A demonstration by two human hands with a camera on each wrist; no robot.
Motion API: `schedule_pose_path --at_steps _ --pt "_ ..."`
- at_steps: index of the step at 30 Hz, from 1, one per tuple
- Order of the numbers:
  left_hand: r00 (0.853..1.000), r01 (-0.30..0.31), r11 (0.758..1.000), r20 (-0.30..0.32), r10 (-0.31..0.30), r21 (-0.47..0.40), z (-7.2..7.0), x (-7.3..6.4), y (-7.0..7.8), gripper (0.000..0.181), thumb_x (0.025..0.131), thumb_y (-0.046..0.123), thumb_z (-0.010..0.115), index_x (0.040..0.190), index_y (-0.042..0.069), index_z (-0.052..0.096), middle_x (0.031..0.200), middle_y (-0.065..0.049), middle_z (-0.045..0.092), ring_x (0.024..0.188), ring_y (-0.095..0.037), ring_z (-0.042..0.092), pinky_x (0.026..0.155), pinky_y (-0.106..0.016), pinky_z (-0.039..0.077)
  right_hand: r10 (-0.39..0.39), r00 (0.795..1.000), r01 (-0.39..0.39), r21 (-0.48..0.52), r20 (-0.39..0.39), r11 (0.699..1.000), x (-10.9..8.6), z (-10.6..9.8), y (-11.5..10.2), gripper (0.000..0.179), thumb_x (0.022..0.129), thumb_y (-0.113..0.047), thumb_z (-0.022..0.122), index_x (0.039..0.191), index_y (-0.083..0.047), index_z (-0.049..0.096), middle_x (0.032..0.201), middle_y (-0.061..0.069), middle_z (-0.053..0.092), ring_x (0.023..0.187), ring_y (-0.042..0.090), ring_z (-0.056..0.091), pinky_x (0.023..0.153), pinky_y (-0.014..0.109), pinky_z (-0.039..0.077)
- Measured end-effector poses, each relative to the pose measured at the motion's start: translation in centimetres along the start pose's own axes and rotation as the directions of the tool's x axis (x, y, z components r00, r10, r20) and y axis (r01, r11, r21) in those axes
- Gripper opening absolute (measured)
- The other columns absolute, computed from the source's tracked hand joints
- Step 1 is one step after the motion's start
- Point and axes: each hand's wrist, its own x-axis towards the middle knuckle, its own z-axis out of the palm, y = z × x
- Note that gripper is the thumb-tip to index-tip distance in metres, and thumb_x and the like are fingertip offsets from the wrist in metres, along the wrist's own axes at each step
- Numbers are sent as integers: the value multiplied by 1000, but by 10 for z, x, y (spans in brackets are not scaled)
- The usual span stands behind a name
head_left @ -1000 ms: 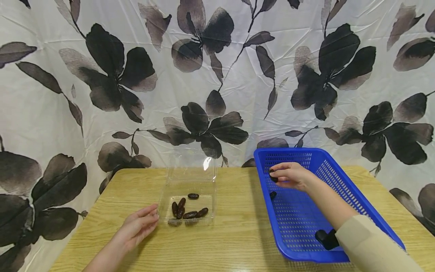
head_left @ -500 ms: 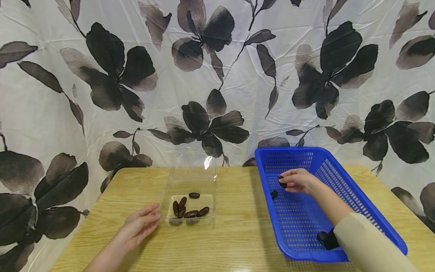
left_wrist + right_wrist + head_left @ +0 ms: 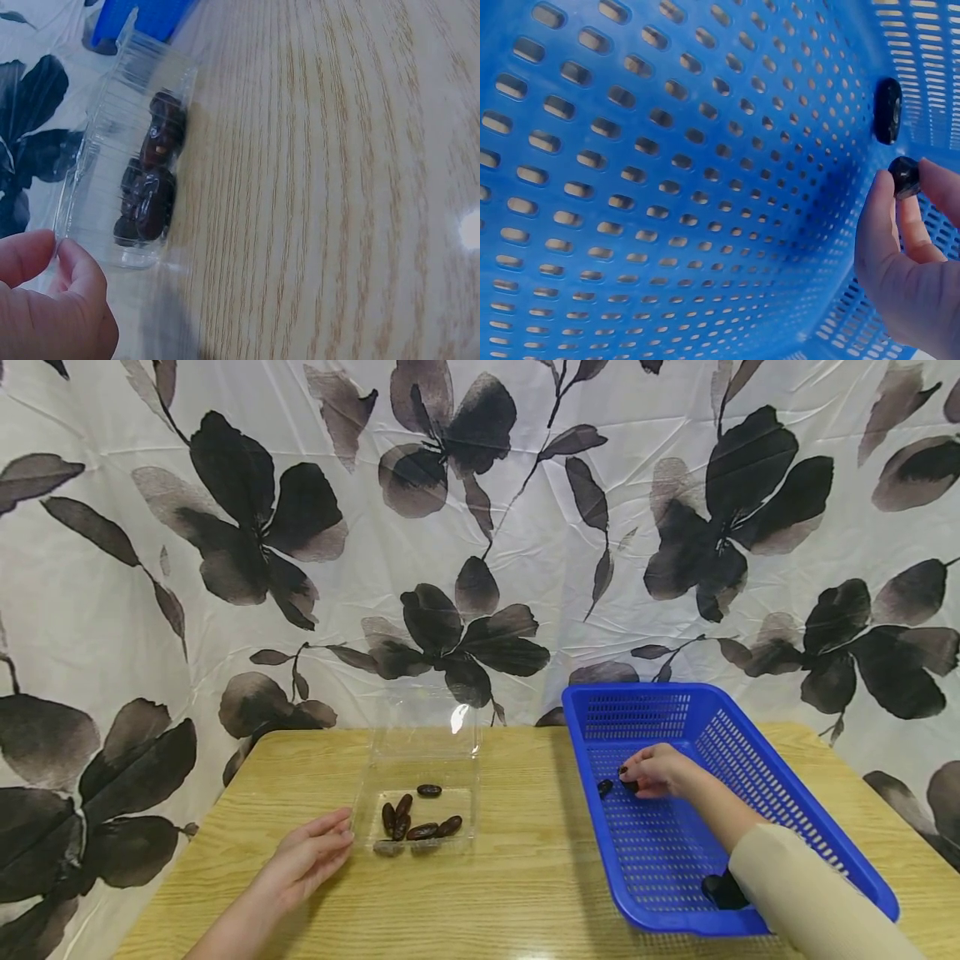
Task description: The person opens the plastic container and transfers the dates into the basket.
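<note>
My left hand (image 3: 311,860) pinches the left edge of a clear plastic clamshell container (image 3: 97,180) between thumb and fingers. Its lid (image 3: 423,735) stands raised at the back, and several dark brown dates (image 3: 423,832) lie in the base. On the right, my right hand (image 3: 660,771) reaches down inside a blue perforated basket (image 3: 596,835). Between thumb and fingertips it holds a date (image 3: 904,177), low over the basket floor. Another date (image 3: 888,110) lies by the basket's left wall, just beyond the held one.
A black object (image 3: 723,890) shows at the near end of the basket, partly hidden by my right sleeve (image 3: 810,885). Under everything is a wood-grain table (image 3: 517,877). A white cloth (image 3: 555,568) with dark flowers hangs behind it.
My right hand has moved from the basket's far left side slightly right and then down toward its floor, with the date still held. My left hand and the container stay put.
</note>
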Motion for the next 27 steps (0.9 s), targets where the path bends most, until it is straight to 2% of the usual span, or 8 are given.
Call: schedule_pose_path --at_steps 6,13,22,27 --pt "1000 -14 1000 -2 14 0 2 0 -1 65 91 -8 52 145 -7 16 96 2 54 88 -8 58 79 -21 49 24 999 -27 -61 -44 998 -1 0 3 17 83 3 63 98 9 59 72 5 49 60 12 49 58 24 54" --pt "1000 -16 1000 3 16 11 1 0 -1 67 90 -6 53 145 -7 15 98 2 55 89 -8 58 79 -21 49 -20 999 18 -55 -38 998 -2 0 2 5 85 2 59 90 5 58 67 1 51 55 9 50 55 23 52" --pt "1000 -19 1000 -5 19 15 -2 -1 -1 69 87 -4 59 144 -6 21 100 1 55 90 -9 58 80 -21 49 -123 992 120 96 27 988 -7 1 -25 31 87 -2 57 114 13 53 76 2 56 66 11 57 63 25 54" --pt "1000 -17 1000 0 17 -1 -1 0 -1 70 86 -4 62 144 -6 22 100 2 55 89 -9 59 81 -21 49 -176 983 161 204 58 966 -10 1 -50 19 88 -1 55 106 5 58 74 -1 58 66 10 57 65 26 55"
